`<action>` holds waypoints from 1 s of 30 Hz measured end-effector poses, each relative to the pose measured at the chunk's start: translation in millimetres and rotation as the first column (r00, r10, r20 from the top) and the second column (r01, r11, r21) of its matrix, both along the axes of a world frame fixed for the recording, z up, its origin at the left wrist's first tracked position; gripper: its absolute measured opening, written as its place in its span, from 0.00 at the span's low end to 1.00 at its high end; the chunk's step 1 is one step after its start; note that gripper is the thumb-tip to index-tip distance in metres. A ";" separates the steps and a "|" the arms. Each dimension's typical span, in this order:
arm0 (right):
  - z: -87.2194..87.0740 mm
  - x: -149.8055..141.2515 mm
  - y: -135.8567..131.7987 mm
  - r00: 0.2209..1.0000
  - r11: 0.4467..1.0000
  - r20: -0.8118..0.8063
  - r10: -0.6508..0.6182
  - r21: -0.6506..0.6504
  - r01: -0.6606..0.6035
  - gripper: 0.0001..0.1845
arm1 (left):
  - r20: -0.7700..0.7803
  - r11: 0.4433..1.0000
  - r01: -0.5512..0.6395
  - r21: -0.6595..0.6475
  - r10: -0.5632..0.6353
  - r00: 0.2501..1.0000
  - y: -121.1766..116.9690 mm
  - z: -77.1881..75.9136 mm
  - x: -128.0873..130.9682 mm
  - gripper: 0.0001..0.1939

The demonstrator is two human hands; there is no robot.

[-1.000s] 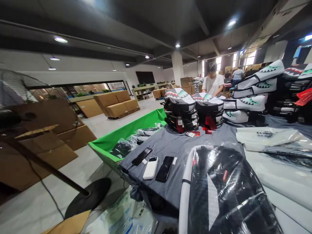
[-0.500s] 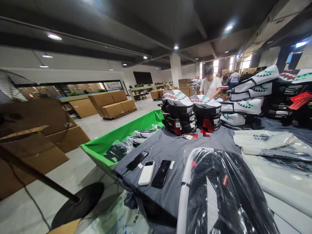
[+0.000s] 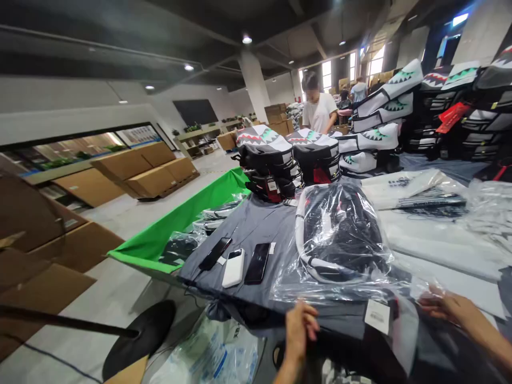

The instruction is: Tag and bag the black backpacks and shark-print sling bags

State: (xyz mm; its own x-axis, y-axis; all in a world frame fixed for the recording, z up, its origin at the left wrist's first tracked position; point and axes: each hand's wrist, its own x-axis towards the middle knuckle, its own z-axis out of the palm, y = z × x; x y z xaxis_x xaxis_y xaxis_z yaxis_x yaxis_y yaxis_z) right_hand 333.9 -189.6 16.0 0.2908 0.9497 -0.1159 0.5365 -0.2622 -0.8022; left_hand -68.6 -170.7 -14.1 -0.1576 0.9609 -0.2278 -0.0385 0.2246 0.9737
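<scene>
A black-and-white backpack (image 3: 340, 234) lies on the grey-covered table inside a clear plastic bag (image 3: 288, 282), its loose edge towards me. My left hand (image 3: 299, 333) is at that near edge, fingers curled; whatever they hold, if anything, is hidden. At the bag's right corner, my right hand (image 3: 448, 306) has its fingers closed on the thin plastic. Between my hands, below the table edge, hangs a dark item with a white barcode tag (image 3: 377, 316); its full shape is cut off.
Two dark phones (image 3: 257, 263) and a white power bank (image 3: 233, 268) lie left. Stacked backpacks (image 3: 268, 160) stand behind, flat plastic bags (image 3: 432, 229) at right. A green-lined bin (image 3: 176, 218) adjoins the table. A person (image 3: 319, 109) stands beyond; a black stand base (image 3: 140, 341) is on the floor.
Both my hands have come into view at the bottom. The bagged backpack now lies farther from me, its loose bag edge showing. My view has turned right and tilted.
</scene>
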 end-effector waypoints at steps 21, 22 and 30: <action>8.5 -75.4 -47.6 0.830 0.890 -0.382 0.408 -0.035 -0.454 0.19 | 0.514 0.866 0.456 -0.205 -0.302 0.803 11.3 4.5 137.0 0.38; 8.2 -74.2 -49.5 0.829 0.887 -0.382 0.408 -0.048 -0.458 0.20 | 0.516 0.877 0.428 -0.220 -0.268 0.814 8.5 0.3 138.4 0.39; -28.2 -61.0 -55.4 0.975 0.980 -0.142 0.172 -0.073 -0.183 0.31 | 0.167 0.852 0.523 -0.039 -0.510 0.844 -10.6 -12.3 144.5 0.32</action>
